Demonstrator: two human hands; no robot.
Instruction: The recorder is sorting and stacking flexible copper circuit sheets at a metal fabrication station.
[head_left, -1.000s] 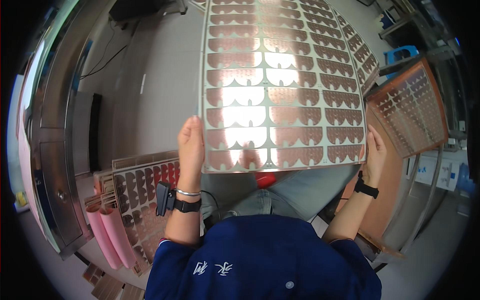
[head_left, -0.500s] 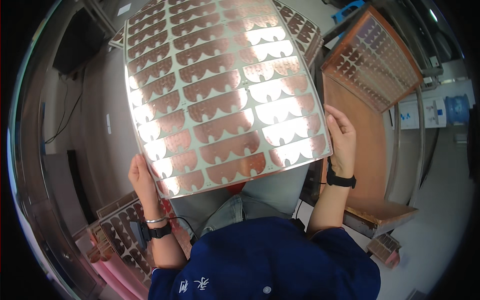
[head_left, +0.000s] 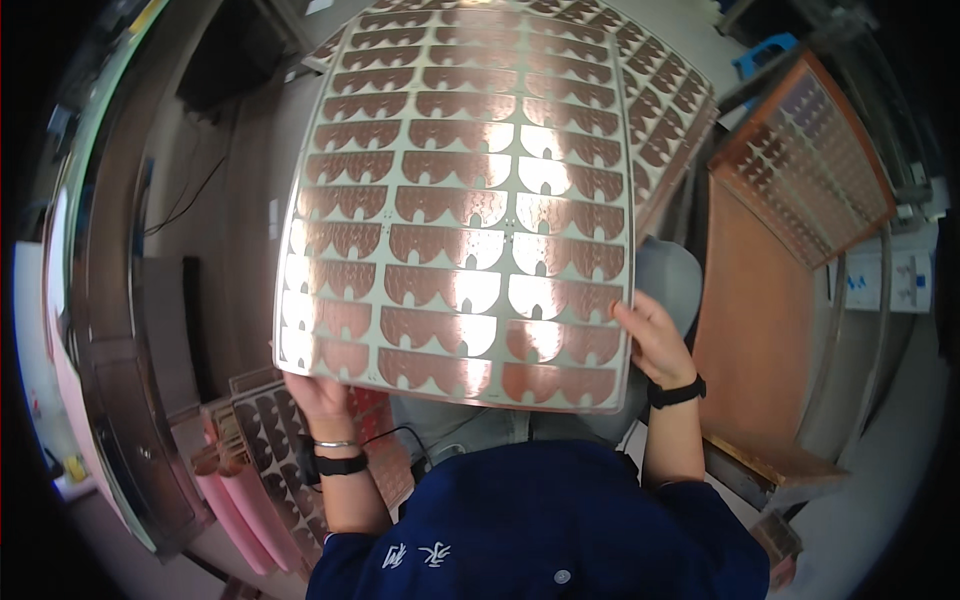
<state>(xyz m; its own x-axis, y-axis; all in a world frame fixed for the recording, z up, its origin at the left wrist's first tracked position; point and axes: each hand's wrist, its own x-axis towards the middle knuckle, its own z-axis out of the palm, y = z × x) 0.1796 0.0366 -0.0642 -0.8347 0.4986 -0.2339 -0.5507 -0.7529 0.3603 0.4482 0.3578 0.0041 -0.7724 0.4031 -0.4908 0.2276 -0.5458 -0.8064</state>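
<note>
A large thin panel (head_left: 449,257), pale green-white with rows of shiny copper shapes, is held in front of me above my lap. My left hand (head_left: 318,393) grips its near left corner from below; the fingers are partly hidden under it. On the right edge, close to the near corner, my right hand (head_left: 652,338) pinches the panel, thumb on top and the other fingers beneath. Bright reflections run across the copper. Behind it, a stack of similar panels (head_left: 668,110) partly shows.
At right, another patterned panel (head_left: 800,160) leans on a brown board (head_left: 750,320). Low on the left are pink rolls (head_left: 245,515) beside more dark-patterned panels (head_left: 275,440). A dark cabinet (head_left: 135,400) borders the left side. A blue stool (head_left: 765,55) stands far right.
The panel has turned from slanting to nearly straight, with its near left corner shifted left. My right hand has moved down and left with it; both hands still hold on. The view has also shifted.
</note>
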